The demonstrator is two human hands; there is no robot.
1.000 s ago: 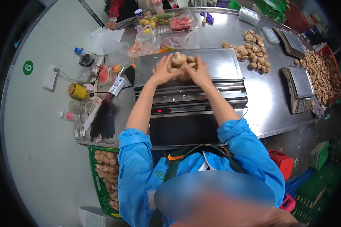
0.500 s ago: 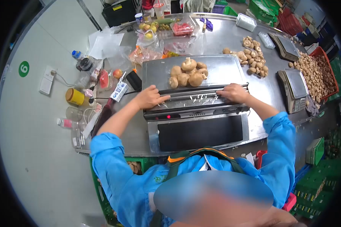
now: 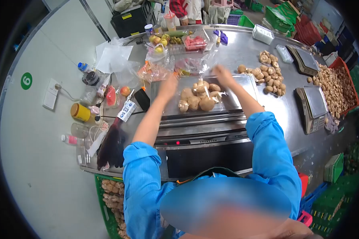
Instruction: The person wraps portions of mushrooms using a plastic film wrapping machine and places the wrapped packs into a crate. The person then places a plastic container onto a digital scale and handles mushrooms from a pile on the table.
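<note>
- Our left fingers (image 3: 172, 81) and right fingers (image 3: 219, 71) are well apart, blurred and seemingly curled; we cannot tell how far open they are, or whether they pinch anything.
- Between them, a little nearer our body, a heap of mushrooms (image 3: 193, 102) sits on the metal plate (image 3: 237, 101), with shiny clear film (image 3: 207, 91) over it.
- We judge the step in hand to be spreading the film: to do it well, we want both sets of fingers level, pulling evenly, taut enough to avoid wrinkles yet gentle on the caps.
- It seems best to carry the film past the heap's far side before lowering the fingers, so the top mushroom does not roll off.
- The heap's long axis runs roughly from the left-finger side to the right-finger side, only slightly longer that way than front to back; the caps face various ways, and glare hides most stems.
- Nearer us than the fingers, roller bars (image 3: 203, 119) lie crosswise, roughly parallel to that axis.
- Right of the right fingers, a second group of mushrooms (image 3: 270, 75) lies on the counter (image 3: 277, 115).
</note>
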